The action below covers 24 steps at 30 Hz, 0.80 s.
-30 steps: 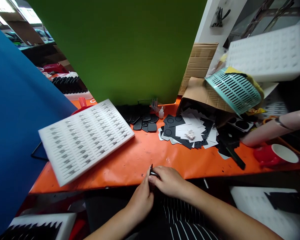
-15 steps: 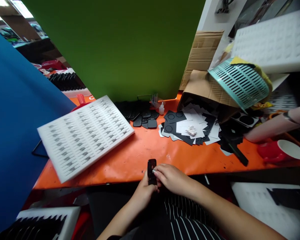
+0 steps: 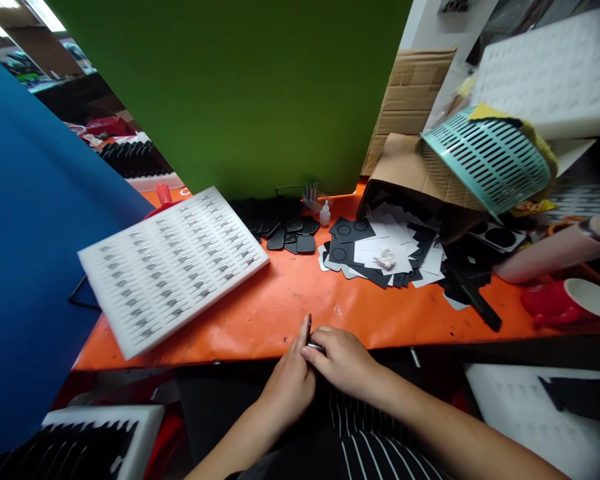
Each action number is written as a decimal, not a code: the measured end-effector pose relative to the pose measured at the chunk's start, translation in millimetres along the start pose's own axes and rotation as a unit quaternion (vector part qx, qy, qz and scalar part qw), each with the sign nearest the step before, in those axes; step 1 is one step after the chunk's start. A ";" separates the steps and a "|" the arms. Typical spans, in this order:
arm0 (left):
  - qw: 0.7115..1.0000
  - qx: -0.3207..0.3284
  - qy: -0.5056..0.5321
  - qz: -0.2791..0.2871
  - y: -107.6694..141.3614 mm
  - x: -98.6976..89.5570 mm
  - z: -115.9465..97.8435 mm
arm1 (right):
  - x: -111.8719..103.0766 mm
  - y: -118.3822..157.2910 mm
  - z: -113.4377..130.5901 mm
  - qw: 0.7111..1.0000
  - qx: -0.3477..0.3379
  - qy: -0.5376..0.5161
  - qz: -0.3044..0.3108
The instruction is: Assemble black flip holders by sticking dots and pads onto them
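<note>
My left hand [image 3: 290, 377] is closed around a slim black glossy plate [image 3: 309, 326], which stands edge-on in front of me just over the table's front edge. Most of the plate is hidden by the fingers. Close against it, my right hand [image 3: 345, 360] is closed in a pinch, with a thin silvery stick-like piece [image 3: 317, 347] between its fingers; its exact kind is too small to make out. Farther back on the orange table [image 3: 280, 300] lies a pile of similar black plates [image 3: 305, 244].
A white slotted foam tray [image 3: 175, 267] lies at the left. Black and white sheets [image 3: 380, 250] spill from a cardboard box [image 3: 410, 167], near a teal basket [image 3: 490, 157]. A red mug [image 3: 550, 305] lies right. A small white bottle [image 3: 325, 213] stands behind.
The black plate has turned from showing its broad face to edge-on, my left hand rotating with it. My right hand stays close beside it. The view has shifted slightly.
</note>
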State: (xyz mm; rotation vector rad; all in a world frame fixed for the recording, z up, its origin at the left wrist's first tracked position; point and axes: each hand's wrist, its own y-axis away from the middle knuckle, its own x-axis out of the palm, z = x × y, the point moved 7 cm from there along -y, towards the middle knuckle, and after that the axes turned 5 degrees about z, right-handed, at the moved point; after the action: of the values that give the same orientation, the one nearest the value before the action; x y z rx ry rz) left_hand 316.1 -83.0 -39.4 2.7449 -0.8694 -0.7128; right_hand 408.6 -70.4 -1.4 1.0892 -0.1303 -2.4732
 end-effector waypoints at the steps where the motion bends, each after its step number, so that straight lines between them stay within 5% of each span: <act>1: 1.000 0.005 -0.012 0.002 -0.3 0.4 -0.1 | 0.9 -0.4 -0.8 1.000 -0.002 -0.010 -0.005; 6: 1.000 0.016 0.003 0.006 -3.5 2.1 0.0 | 6.4 -1.6 -8.4 0.997 0.004 -0.066 -0.040; 10: 0.990 0.005 0.139 -0.007 -6.3 3.1 -0.8 | 10.8 -3.3 -15.2 0.975 -0.026 -0.216 -0.038; 12: 0.956 -0.037 0.290 0.013 -4.8 8.1 2.9 | 13.7 -3.5 -20.5 0.925 -0.040 -0.377 -0.011; 14: 0.893 -0.092 0.439 0.036 0.8 13.2 6.3 | 14.4 -1.8 -25.5 0.851 -0.042 -0.523 0.015; 17: 0.820 -0.131 0.556 0.043 11.3 10.0 5.1 | 9.3 4.2 -26.4 0.787 -0.048 -0.613 0.040; 24: 0.804 -0.126 0.580 0.032 18.3 -8.3 -2.4 | -2.2 13.5 -18.1 0.737 -0.061 -0.672 0.031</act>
State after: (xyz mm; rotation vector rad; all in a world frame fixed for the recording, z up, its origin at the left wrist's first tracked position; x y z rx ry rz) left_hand 302.3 -93.0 -28.6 2.2133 -0.4708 0.7941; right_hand 427.7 -80.1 -9.0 -0.9178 -0.3893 -2.5964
